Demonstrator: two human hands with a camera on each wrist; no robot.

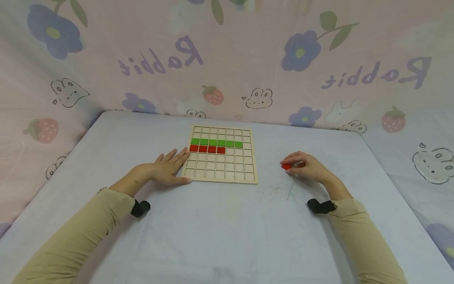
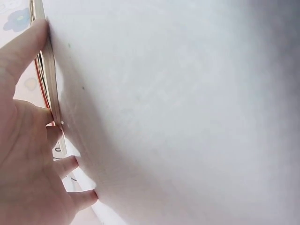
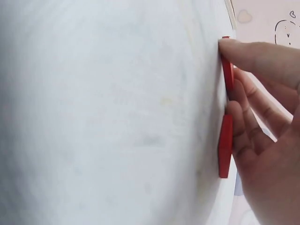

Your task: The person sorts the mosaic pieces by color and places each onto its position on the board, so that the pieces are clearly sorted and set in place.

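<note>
A square wooden grid board point(image 1: 220, 182) lies flat on the table, with a row of several green tiles point(image 1: 213, 142) above a shorter row of several red tiles point(image 1: 212, 150). Along the board's left edge rests my left hand point(image 1: 169, 169), fingers spread and straight. In the left wrist view its thumb point(image 2: 29, 44) presses the board's side point(image 2: 52, 89). Right of the board, my right hand point(image 1: 307, 167) pinches a red tile point(image 1: 286, 167) between thumb and fingers, close over the table. The right wrist view shows a second red tile point(image 3: 225, 146) by the curled lower fingers.
A white cloth covers the table point(image 1: 227, 232), with faint smudges near my right hand. Behind it hangs a pink printed curtain point(image 1: 227, 59) with rabbits and flowers. Black camera mounts point(image 1: 140, 209) sit at both wrists, below the beige sleeves.
</note>
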